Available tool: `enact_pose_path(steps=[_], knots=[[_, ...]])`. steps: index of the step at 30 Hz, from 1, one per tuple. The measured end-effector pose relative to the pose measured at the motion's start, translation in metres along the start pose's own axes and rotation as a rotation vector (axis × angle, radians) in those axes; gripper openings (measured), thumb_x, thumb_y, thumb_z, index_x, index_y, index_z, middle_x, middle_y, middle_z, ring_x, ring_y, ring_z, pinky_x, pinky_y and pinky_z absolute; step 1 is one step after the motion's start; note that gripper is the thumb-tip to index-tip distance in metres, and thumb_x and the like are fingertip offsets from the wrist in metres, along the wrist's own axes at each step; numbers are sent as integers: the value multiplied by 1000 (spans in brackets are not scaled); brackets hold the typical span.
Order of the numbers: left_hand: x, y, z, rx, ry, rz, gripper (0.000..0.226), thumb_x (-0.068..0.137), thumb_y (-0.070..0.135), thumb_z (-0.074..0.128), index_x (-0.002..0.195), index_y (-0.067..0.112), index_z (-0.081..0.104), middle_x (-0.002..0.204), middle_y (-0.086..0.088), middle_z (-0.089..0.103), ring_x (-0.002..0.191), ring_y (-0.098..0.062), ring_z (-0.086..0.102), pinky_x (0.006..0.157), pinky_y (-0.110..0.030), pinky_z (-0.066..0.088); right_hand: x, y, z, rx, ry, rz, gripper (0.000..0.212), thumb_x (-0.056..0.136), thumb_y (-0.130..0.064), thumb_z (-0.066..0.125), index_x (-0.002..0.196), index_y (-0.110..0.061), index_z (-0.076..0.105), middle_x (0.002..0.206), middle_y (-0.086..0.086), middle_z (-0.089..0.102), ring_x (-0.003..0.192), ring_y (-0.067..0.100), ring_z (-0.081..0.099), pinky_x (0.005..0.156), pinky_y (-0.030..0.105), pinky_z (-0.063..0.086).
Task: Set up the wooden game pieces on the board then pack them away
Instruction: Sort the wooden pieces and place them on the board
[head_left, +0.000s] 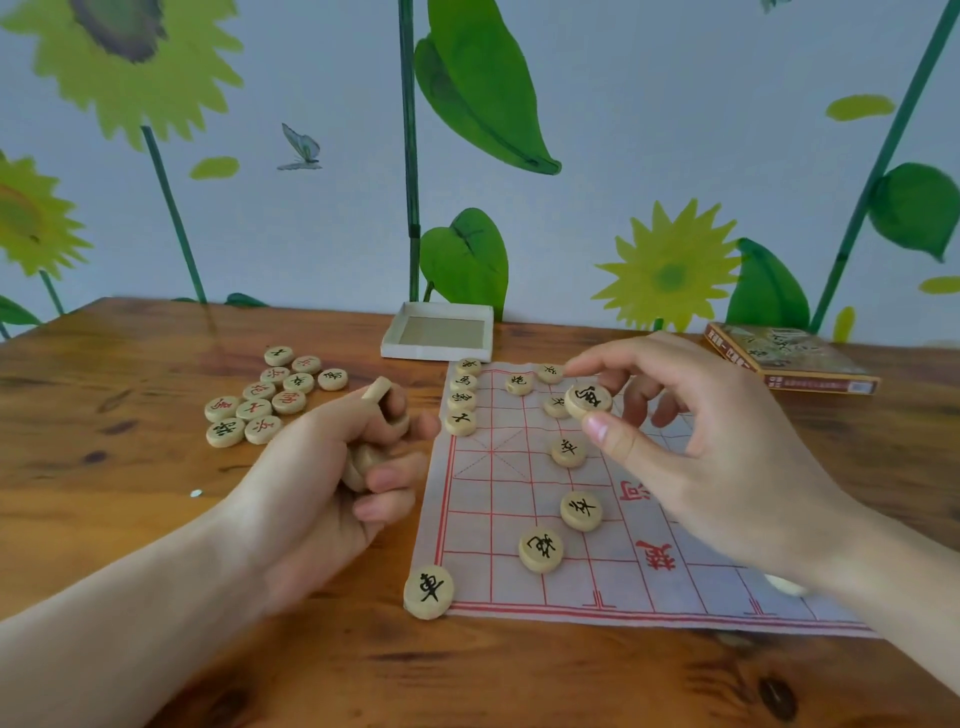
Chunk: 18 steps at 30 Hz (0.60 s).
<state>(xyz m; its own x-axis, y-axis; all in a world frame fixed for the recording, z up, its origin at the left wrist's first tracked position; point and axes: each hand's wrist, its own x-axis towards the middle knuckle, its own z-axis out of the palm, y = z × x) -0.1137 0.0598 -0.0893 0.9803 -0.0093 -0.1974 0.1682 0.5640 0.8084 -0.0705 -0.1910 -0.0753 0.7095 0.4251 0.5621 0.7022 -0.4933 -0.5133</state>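
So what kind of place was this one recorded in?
Probably a home room, perhaps a child's or play room: a glossy brown wooden table stands against a wall with a painted sunflower-and-leaf mural, and a red-lined paper game board lies on it.

Board (519, 587) pale grey, red grid, red characters. Wooden pieces (540, 550) on it pale tan, black characters; loose pile (265, 397) mixes red and black. Table (156, 332) reddish-brown, dark knots. Wall (623, 130) pale blue, yellow-green sunflowers, green leaves.
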Motion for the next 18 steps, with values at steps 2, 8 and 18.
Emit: enact_pose_path(steps=[2,8,18], knots=[[0,-1,-1,2,-52,2,15,80,-2,49,86,12,52,81,-8,57,48,-9,33,35,-17,24,1,1,0,-1,2,10,30,88,-27,71,116,-39,70,99,-14,63,92,14,61,77,15,43],[11,0,-4,56,-108,37,7,87,18,52,84,12,56,77,-5,54,48,-8,32,41,-19,20,2,8,2,-20,-8,22,31,89,-24,72,117,-39,68,98,-14,62,93,15,61,78,14,42],[11,-8,-7,174,-138,144,24,98,30,50,102,11,63,60,-2,33,40,-9,27,36,-20,20,-1,9,5,-21,-43,36,35,89,-20,75,115,-41,64,102,-14,64,94,16,61,79,14,42]])
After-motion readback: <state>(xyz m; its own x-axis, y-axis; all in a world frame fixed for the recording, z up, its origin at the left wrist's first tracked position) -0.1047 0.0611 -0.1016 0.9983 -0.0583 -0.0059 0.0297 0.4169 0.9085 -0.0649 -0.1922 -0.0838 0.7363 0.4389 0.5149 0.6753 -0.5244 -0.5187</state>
